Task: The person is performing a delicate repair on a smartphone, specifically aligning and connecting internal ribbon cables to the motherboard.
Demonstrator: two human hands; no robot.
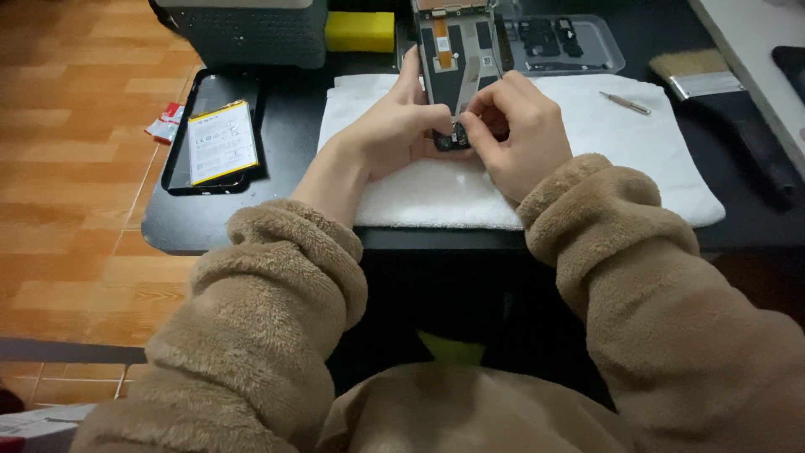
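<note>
Opened phone [457,67] on the white towel [587,168]: our left hand [394,134] clasps its lower edge, right hand [516,134] fingertips pinch at the bottom connector; we should press lightly, frame braced flat.

A white, nubbly cloth towel [587,159] lies on the matt black surface [251,226], beside a glossy wooden floor [75,151], a clear plastic tray [599,50] and fuzzy tan fleece sleeves [277,335].
</note>
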